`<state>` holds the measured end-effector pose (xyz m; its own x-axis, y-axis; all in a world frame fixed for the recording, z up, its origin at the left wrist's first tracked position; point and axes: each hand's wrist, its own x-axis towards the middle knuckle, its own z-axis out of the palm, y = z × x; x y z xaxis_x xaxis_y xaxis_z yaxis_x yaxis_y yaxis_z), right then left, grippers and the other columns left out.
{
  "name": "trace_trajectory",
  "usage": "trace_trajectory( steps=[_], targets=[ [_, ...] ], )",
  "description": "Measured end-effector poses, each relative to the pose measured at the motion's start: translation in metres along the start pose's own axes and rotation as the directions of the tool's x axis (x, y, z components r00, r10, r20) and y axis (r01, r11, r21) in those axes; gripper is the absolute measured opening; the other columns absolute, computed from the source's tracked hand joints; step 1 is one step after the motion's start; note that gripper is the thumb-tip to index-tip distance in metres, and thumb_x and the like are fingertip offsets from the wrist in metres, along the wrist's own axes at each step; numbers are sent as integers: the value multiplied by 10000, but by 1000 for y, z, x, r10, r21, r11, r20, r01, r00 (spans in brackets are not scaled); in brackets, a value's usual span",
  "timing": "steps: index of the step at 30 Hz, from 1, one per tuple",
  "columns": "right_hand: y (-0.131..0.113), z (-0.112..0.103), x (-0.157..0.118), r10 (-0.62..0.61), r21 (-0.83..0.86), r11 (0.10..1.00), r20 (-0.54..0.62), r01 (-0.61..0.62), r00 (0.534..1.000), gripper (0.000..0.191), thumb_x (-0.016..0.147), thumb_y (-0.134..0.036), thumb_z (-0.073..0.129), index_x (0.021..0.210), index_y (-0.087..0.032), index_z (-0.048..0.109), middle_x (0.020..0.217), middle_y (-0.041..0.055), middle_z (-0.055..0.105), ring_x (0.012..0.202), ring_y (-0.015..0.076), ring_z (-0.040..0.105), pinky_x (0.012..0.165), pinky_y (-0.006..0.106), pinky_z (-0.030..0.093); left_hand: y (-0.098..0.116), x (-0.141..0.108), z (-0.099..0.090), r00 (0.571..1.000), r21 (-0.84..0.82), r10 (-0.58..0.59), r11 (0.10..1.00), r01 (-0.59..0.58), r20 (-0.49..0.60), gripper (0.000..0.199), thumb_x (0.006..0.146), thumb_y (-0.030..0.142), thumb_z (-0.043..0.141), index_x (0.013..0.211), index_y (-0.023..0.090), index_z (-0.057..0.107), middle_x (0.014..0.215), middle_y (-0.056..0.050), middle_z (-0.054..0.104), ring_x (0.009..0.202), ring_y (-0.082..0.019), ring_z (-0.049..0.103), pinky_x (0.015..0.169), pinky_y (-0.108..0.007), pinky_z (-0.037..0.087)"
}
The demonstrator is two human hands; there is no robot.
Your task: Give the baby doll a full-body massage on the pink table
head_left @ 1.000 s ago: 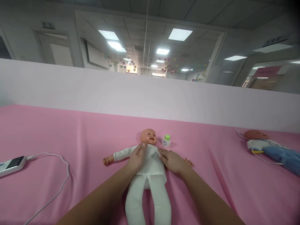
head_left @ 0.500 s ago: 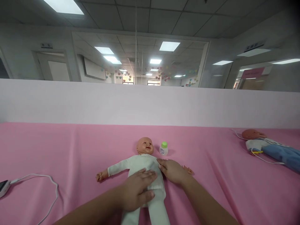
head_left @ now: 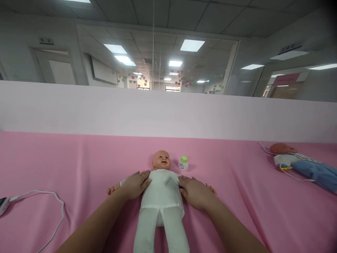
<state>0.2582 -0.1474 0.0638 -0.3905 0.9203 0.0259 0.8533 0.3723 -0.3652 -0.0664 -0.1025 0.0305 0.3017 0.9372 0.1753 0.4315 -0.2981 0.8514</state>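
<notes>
A baby doll (head_left: 162,189) in a white top and trousers lies face up, its head toward the wall and its arms spread. My left hand (head_left: 135,184) rests flat across the doll's arm near the shoulder on the left, fingers stretched out. On the other side my right hand (head_left: 196,192) lies over the doll's other arm, fingertips at its shoulder, palm down. Both hands hide most of the doll's arms; its small hands show beyond them. Beside the doll's head stands a small clear bottle (head_left: 183,164) with a green cap.
A pink sheet (head_left: 86,161) covers the surface, backed by a white partition (head_left: 168,114) with glass above. A second doll (head_left: 302,163) in blue and white, with thin tubing, lies at the right. At the left are a white cable (head_left: 56,196) and a device (head_left: 3,205).
My left hand has moved from the doll's belly up and left to its arm by the shoulder. The right hand stays at the other shoulder. The view has tilted slightly down.
</notes>
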Motion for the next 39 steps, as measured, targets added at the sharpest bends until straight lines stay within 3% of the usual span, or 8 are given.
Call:
trace_trajectory(
  steps=[3,8,14,19,23,27,33,39],
  targets=[
    [-24,-14,-16,-258,160,955,40,248,965,582,1033,-346,484,1604,-238,452,1647,66,442,1522,297,429,1259,508,328,-3,4,2,999,-79,8,997,-11,-32,376,819,472,794,1166,331,771,1353,-61,731,1424,-368,527,1308,-474,81],
    [-62,-14,-34,-646,425,737,214,526,733,578,1073,-464,500,1628,-384,361,1665,-17,403,1573,243,331,1318,515,153,-1,5,5,999,-130,6,991,-12,-48,282,812,468,791,1056,326,780,1212,-73,781,1365,-386,570,1289,-474,165],
    [-44,10,-6,-444,201,890,171,410,880,617,1104,-549,362,1671,-343,231,1740,22,200,1631,263,135,1312,595,8,-3,6,9,996,30,68,997,-67,-55,366,843,561,753,1110,312,767,1253,-101,761,1278,-376,633,1287,-489,159],
    [-18,22,25,-242,84,969,99,234,965,731,1087,-638,279,1691,-237,182,1756,71,142,1636,270,108,1313,573,69,-9,6,14,989,20,99,995,-98,-112,383,821,593,767,1082,313,760,1194,-98,785,1206,-354,677,1293,-489,146],
    [-4,26,33,-70,45,997,74,67,995,898,1037,-742,272,1687,-129,185,1732,161,223,1616,315,201,1304,565,106,-5,5,17,989,202,102,976,-79,-106,380,900,569,666,1124,270,731,1284,-130,756,1292,-338,642,1299,-516,112],
    [7,24,29,19,49,999,65,-22,998,854,1033,-742,288,1659,-162,317,1703,152,323,1589,337,277,1294,550,127,13,0,18,999,598,37,801,-23,-11,477,1037,476,395,1298,171,651,1434,-196,660,1383,-334,579,1272,-585,200],
    [12,21,22,-22,97,995,18,20,1000,692,1050,-682,326,1568,-255,497,1628,103,481,1501,342,436,1237,495,273,60,-46,30,991,559,62,821,-119,119,638,1031,533,455,1531,139,505,1606,-181,489,1493,-336,464,1289,-552,250],
    [11,21,25,-46,82,996,0,46,999,620,1063,-614,351,1509,-238,563,1569,121,551,1449,329,503,1210,471,313,92,-89,45,803,300,263,829,-472,535,843,987,658,523,1669,211,308,1702,-127,318,1572,-361,297,1309,-567,171]
  ],
)
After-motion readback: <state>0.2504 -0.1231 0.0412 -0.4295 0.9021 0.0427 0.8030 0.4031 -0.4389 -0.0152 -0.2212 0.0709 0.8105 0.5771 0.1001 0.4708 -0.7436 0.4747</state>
